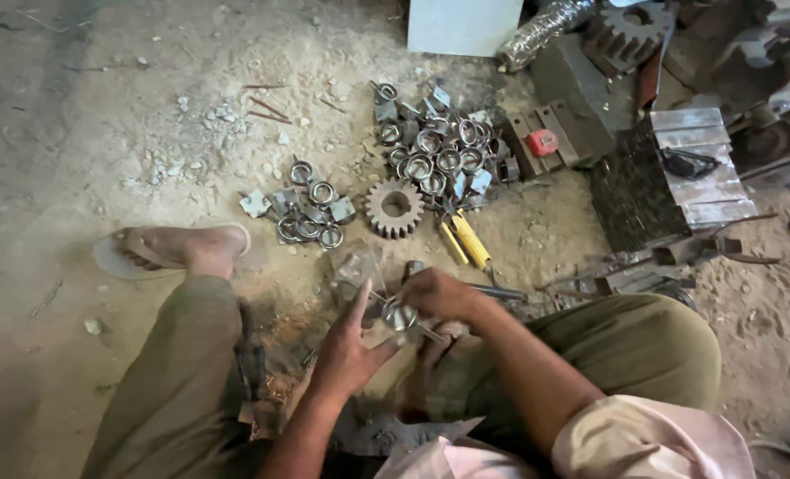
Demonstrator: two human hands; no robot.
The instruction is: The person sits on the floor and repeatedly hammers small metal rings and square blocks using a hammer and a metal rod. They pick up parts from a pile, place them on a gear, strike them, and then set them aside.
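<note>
I sit on a sandy floor with both hands close together over a small shiny metal ring part (400,316). My left hand (349,348) has its fingers spread and steadies the part from the left. Gripping it from above, my right hand (437,294) also seems to hold a thin rod (432,333). A toothed steel gear (394,208) lies on the sand just ahead. A small group of ring parts (309,215) sits left of the gear, and a bigger pile of ring parts (436,153) lies beyond it.
Yellow-handled pliers (467,241) lie right of the gear. A dark metal block with shiny plates (668,180), a large gear (627,34) and scrap machine parts crowd the right. My sandalled foot (175,248) rests at left. Rubble and rusty nails (266,105) lie farther out.
</note>
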